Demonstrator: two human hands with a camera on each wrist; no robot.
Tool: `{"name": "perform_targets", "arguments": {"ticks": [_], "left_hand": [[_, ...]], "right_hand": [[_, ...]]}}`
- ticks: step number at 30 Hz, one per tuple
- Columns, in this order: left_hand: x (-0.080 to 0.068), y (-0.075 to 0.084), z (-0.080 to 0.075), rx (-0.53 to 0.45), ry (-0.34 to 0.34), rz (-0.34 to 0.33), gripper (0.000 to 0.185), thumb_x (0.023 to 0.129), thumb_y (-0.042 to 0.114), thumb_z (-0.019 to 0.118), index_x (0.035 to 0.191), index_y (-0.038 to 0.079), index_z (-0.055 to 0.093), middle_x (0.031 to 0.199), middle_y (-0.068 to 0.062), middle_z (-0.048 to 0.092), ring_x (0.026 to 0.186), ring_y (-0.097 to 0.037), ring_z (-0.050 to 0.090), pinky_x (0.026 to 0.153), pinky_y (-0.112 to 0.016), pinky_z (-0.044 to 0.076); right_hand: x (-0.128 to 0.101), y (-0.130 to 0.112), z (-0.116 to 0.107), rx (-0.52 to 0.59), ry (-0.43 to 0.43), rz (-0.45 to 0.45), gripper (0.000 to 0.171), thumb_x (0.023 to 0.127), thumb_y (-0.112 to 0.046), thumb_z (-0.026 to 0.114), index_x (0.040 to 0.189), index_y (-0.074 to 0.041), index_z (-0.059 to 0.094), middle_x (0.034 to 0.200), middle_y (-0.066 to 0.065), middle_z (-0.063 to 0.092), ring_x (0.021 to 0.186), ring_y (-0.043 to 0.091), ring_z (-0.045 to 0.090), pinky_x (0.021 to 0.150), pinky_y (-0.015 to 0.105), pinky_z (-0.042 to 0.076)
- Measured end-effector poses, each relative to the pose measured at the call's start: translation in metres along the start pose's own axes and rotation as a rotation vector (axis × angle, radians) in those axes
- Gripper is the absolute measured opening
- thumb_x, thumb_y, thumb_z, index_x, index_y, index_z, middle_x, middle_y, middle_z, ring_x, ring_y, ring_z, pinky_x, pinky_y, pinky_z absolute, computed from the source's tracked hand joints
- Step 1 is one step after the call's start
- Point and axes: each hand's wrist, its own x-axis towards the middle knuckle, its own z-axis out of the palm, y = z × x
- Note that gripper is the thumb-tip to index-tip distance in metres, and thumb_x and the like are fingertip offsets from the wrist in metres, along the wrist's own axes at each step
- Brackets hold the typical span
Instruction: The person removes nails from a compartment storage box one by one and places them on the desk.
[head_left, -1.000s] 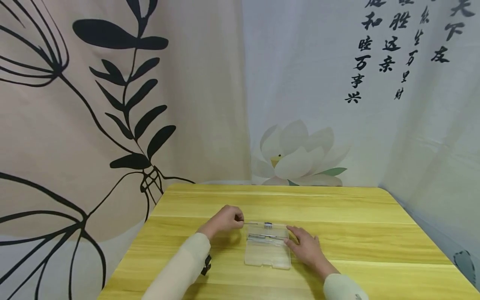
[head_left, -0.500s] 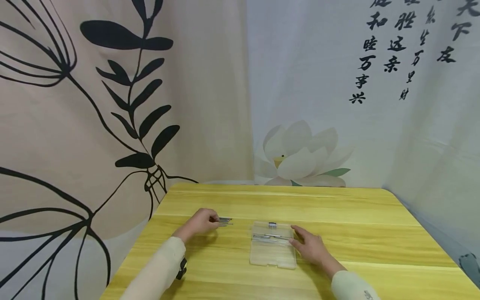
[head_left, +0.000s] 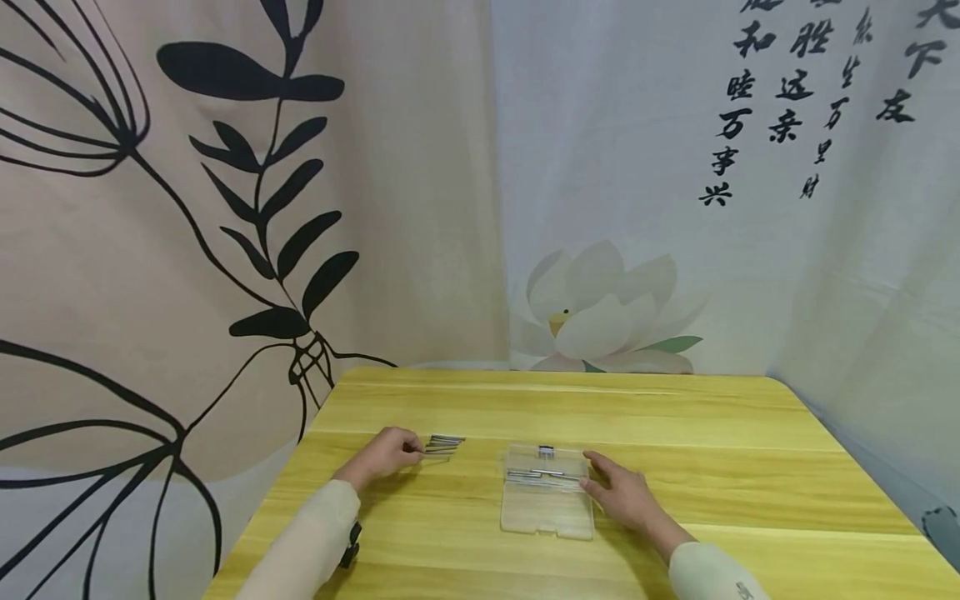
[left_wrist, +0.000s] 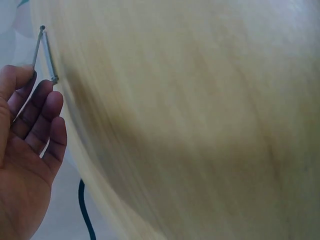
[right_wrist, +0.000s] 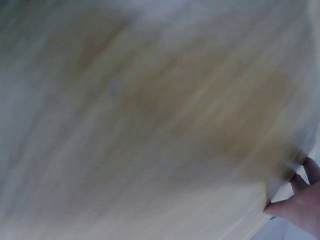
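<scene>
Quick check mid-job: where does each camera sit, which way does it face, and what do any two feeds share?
Head: worn high, looking forward and down at the table; shows left hand, right hand, clear case, both sleeves.
Left wrist: close over blurred wood; shows palm, fingers and metal rods.
Right wrist: blurred wood; fingertips at the corner.
Shared: head and left wrist both show the rods and left hand.

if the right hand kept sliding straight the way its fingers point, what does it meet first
The right hand points left toward the clear plastic case, whose right edge its fingertips seem to touch already. So the case comes first, probably near the metal rods inside; exact contact is hard to judge.
</scene>
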Motion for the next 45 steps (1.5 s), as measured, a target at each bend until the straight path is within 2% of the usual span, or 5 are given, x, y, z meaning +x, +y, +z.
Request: {"name": "perform_targets", "arguments": {"ticks": [7, 18, 25, 35, 45], "left_hand": [[0.005, 0.004, 0.005, 0.088, 0.011, 0.018, 0.007, 0.092, 0.004, 0.069, 0.085, 0.005, 0.072, 0.081, 0.002, 0.061, 0.069, -0.012, 0.051, 0.061, -0.029, 0.045], [0.014, 0.000, 0.008, 0.250, 0.040, -0.077, 0.008, 0.090, 0.016, 0.075, 0.083, 0.013, 0.074, 0.084, 0.005, 0.062, 0.077, -0.012, 0.058, 0.072, -0.036, 0.052], [0.017, -0.002, 0.008, 0.326, 0.090, -0.126, 0.019, 0.086, 0.021, 0.079, 0.072, 0.021, 0.066, 0.078, 0.007, 0.055, 0.069, -0.013, 0.051, 0.066, -0.037, 0.046], [0.016, 0.005, 0.005, 0.276, 0.107, -0.133, 0.011, 0.088, 0.022, 0.077, 0.084, 0.018, 0.068, 0.081, 0.005, 0.057, 0.071, -0.015, 0.050, 0.067, -0.037, 0.044], [0.030, 0.039, 0.008, 0.190, 0.107, -0.051, 0.013, 0.091, 0.021, 0.074, 0.099, 0.011, 0.073, 0.084, 0.004, 0.062, 0.075, -0.014, 0.054, 0.069, -0.037, 0.047]], "right_hand": [[-0.001, 0.001, -0.001, 0.000, 0.001, -0.004, 0.054, 0.101, -0.028, 0.059, 0.147, -0.005, 0.045, 0.143, 0.024, 0.049, 0.133, 0.047, 0.041, 0.105, 0.075, 0.004], [-0.003, 0.004, 0.000, 0.004, 0.001, 0.006, 0.055, 0.101, -0.030, 0.059, 0.148, -0.006, 0.044, 0.144, 0.024, 0.048, 0.135, 0.047, 0.039, 0.105, 0.075, 0.002], [-0.003, 0.002, -0.002, 0.009, -0.006, 0.010, 0.055, 0.101, -0.030, 0.058, 0.149, -0.006, 0.043, 0.146, 0.024, 0.046, 0.136, 0.047, 0.038, 0.105, 0.075, 0.000], [-0.002, 0.003, 0.000, -0.004, -0.007, 0.003, 0.056, 0.101, -0.032, 0.058, 0.149, -0.006, 0.044, 0.146, 0.023, 0.046, 0.136, 0.047, 0.037, 0.105, 0.075, 0.000], [-0.001, 0.004, 0.000, 0.002, 0.001, -0.006, 0.056, 0.101, -0.032, 0.058, 0.149, -0.007, 0.044, 0.145, 0.024, 0.047, 0.136, 0.046, 0.038, 0.105, 0.075, 0.000]]}}
